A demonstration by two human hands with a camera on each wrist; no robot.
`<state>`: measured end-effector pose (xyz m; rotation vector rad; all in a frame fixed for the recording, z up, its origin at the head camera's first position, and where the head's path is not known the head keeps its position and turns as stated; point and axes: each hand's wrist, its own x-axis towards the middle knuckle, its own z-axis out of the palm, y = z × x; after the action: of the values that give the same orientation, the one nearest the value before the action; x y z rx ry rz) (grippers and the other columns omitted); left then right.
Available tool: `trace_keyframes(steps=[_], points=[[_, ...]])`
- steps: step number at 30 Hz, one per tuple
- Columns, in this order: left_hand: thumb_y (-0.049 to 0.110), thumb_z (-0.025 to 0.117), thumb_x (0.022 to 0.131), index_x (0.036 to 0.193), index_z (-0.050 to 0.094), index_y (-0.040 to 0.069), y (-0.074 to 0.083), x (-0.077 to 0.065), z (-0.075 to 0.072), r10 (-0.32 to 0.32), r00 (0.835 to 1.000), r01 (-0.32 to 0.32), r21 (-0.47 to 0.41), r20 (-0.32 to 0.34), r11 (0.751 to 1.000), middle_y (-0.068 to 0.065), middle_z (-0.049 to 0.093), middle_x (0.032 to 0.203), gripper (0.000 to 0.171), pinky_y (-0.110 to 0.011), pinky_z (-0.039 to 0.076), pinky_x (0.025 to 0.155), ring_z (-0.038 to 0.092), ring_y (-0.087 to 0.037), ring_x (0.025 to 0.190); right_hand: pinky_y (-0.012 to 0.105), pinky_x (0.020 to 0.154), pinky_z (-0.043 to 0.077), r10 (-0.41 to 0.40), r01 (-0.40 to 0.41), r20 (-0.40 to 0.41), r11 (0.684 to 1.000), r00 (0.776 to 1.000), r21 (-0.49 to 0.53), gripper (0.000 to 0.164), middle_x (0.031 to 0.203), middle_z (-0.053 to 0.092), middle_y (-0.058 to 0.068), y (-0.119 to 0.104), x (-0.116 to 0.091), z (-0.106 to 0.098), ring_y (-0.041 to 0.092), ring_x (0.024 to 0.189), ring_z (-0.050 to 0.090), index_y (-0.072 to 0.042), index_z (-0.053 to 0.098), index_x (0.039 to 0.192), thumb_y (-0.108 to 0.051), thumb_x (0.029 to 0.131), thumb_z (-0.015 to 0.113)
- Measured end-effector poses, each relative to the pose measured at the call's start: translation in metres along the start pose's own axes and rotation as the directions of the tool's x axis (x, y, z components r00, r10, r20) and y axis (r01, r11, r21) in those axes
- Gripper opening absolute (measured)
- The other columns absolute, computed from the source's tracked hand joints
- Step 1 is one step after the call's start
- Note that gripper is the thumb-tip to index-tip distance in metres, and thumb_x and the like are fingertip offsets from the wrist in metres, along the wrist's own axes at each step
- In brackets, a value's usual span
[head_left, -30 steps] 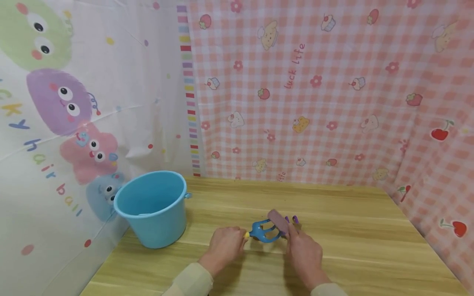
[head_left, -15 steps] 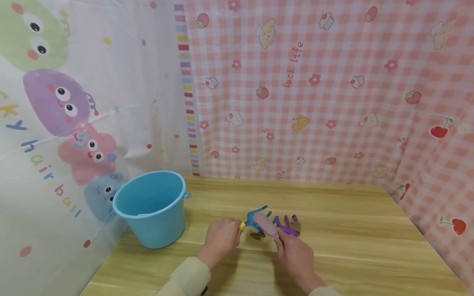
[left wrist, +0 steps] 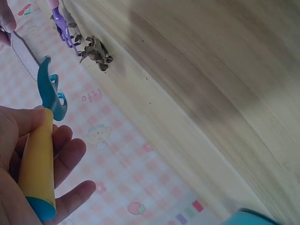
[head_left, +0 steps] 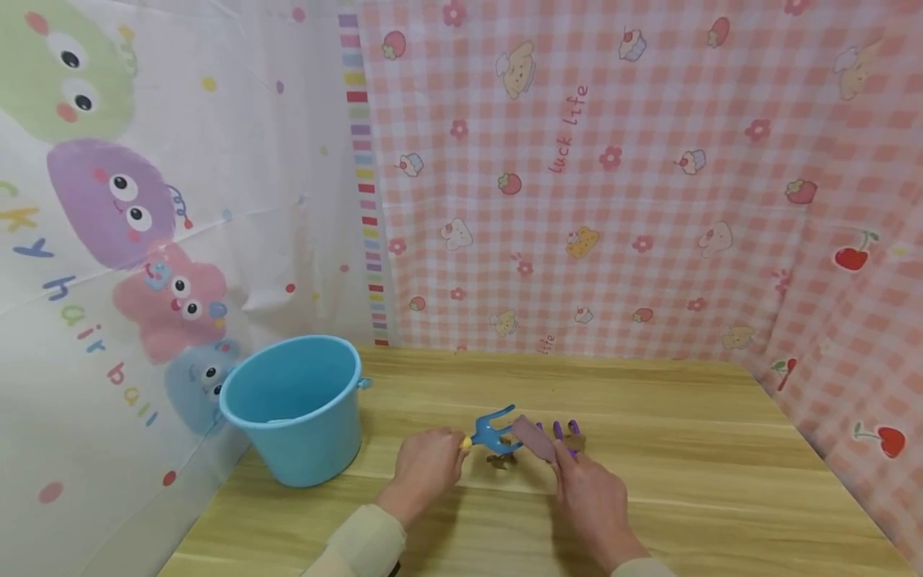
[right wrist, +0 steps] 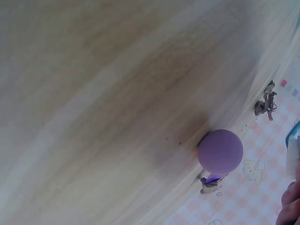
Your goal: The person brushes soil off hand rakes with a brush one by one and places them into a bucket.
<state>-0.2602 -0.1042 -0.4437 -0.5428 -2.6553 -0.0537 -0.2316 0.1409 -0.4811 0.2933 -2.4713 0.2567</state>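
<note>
My left hand (head_left: 425, 469) grips the yellow handle (left wrist: 37, 159) of a small blue garden fork (head_left: 493, 434). Its tines point right, raised over the table. My right hand (head_left: 594, 501) holds a flat mauve paddle-shaped tool (head_left: 535, 439) by its end, its head right at the tines in the head view. Beneath lies a purple hand rake (left wrist: 61, 23), partly hidden by the right hand; its round handle end (right wrist: 220, 152) faces the right wrist camera. A clump of dry brown leaves (left wrist: 97, 52) lies below the fork, with more leaf bits around the rake's tines.
A light blue bucket (head_left: 292, 445) stands at the left of the wooden table (head_left: 685, 449). Patterned cloths hang along the left side, a pink checked curtain (head_left: 577, 200) across the back and right. Small dark crumbs dot the tabletop.
The mauve tool swept left across the fork, then back right toward the tine tips. The fork shifted slightly left, and the leaf clump under it came into sight.
</note>
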Motion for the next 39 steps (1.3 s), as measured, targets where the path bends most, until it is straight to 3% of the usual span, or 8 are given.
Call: trace_keyframes(steps=[4, 8, 12, 17, 25, 30, 33, 39], points=[[0.026, 0.072, 0.088, 0.072, 0.061, 0.016, -0.002, 0.0, 0.0, -0.009, 1.0, 0.009, -0.006, 0.017, 1.0, 0.006, 0.053, 0.062, 0.022, -0.029, 0.039, 0.045, 0.05, -0.01, 0.051, 0.035, 0.042, 0.041, 0.105, -0.106, 0.111, 0.994, 0.988, 0.007, 0.035, 0.076, 0.063, 0.01, 0.007, 0.005, -0.007, 0.026, 0.055, 0.058, -0.006, 0.065, 0.124, -0.02, 0.093, 0.067], [0.024, 0.073, 0.088, 0.072, 0.061, 0.016, -0.007, 0.0, -0.004, -0.034, 0.999, 0.035, -0.013, 0.026, 0.999, 0.005, 0.055, 0.062, 0.022, -0.03, 0.04, 0.045, 0.051, -0.011, 0.052, 0.043, 0.05, 0.048, 0.268, -0.285, 0.236, 0.958, 0.934, 0.038, 0.036, 0.087, 0.068, 0.014, 0.017, 0.01, -0.014, 0.032, 0.067, 0.064, -0.006, 0.062, 0.129, -0.024, 0.098, 0.059], [0.02, 0.073, 0.087, 0.076, 0.063, 0.015, -0.013, -0.001, -0.008, -0.059, 0.997, 0.061, -0.045, 0.045, 0.997, 0.004, 0.056, 0.062, 0.016, -0.031, 0.042, 0.046, 0.052, -0.012, 0.053, 0.046, 0.053, 0.05, 0.346, -0.378, 0.272, 0.923, 0.898, 0.075, 0.035, 0.089, 0.07, 0.015, 0.023, 0.011, -0.018, 0.033, 0.071, 0.066, -0.004, 0.063, 0.128, -0.024, 0.099, 0.058], [0.013, 0.07, 0.084, 0.086, 0.068, 0.013, -0.016, -0.001, -0.012, -0.063, 0.997, 0.066, -0.078, 0.049, 0.995, 0.002, 0.059, 0.067, 0.003, -0.032, 0.043, 0.048, 0.055, -0.014, 0.056, 0.046, 0.053, 0.049, 0.365, -0.402, 0.255, 0.909, 0.895, 0.11, 0.037, 0.09, 0.07, 0.016, 0.023, 0.009, -0.02, 0.033, 0.07, 0.066, -0.005, 0.063, 0.129, -0.024, 0.098, 0.06], [0.021, 0.072, 0.089, 0.102, 0.07, 0.012, -0.019, 0.007, -0.027, -0.005, 1.0, 0.005, 0.033, -0.002, 0.999, -0.003, 0.067, 0.077, 0.016, -0.034, 0.049, 0.054, 0.062, -0.018, 0.062, 0.04, 0.051, 0.042, 0.424, -0.473, 0.279, 0.87, 0.862, 0.138, 0.041, 0.087, 0.068, 0.014, 0.033, 0.005, -0.026, 0.025, 0.063, 0.057, -0.005, 0.058, 0.134, -0.024, 0.099, 0.051], [0.024, 0.073, 0.09, 0.101, 0.069, 0.013, -0.022, 0.014, -0.04, 0.028, 0.999, -0.024, 0.122, -0.027, 0.992, -0.001, 0.068, 0.079, 0.017, -0.037, 0.051, 0.063, 0.064, -0.019, 0.063, 0.039, 0.05, 0.041, 0.448, -0.504, 0.292, 0.849, 0.845, 0.155, 0.041, 0.085, 0.066, 0.013, 0.043, 0.001, -0.032, 0.025, 0.062, 0.056, -0.003, 0.056, 0.135, -0.022, 0.099, 0.052], [0.024, 0.073, 0.09, 0.099, 0.067, 0.014, -0.026, 0.018, -0.049, 0.015, 0.999, -0.012, 0.105, -0.032, 0.994, -0.001, 0.069, 0.079, 0.015, -0.039, 0.051, 0.064, 0.065, -0.02, 0.064, 0.043, 0.051, 0.043, 0.462, -0.515, 0.283, 0.843, 0.841, 0.154, 0.041, 0.09, 0.068, 0.017, 0.048, 0.0, -0.033, 0.03, 0.066, 0.06, -0.003, 0.056, 0.135, -0.02, 0.098, 0.055], [0.023, 0.073, 0.089, 0.085, 0.061, 0.016, -0.04, 0.025, -0.066, -0.01, 0.994, 0.016, 0.054, -0.106, 0.998, 0.001, 0.058, 0.064, 0.015, -0.036, 0.042, 0.049, 0.055, -0.02, 0.051, 0.05, 0.054, 0.046, 0.465, -0.512, 0.262, 0.846, 0.846, 0.152, 0.041, 0.097, 0.067, 0.023, 0.053, -0.004, -0.034, 0.041, 0.074, 0.063, -0.003, 0.056, 0.135, -0.019, 0.097, 0.054]])
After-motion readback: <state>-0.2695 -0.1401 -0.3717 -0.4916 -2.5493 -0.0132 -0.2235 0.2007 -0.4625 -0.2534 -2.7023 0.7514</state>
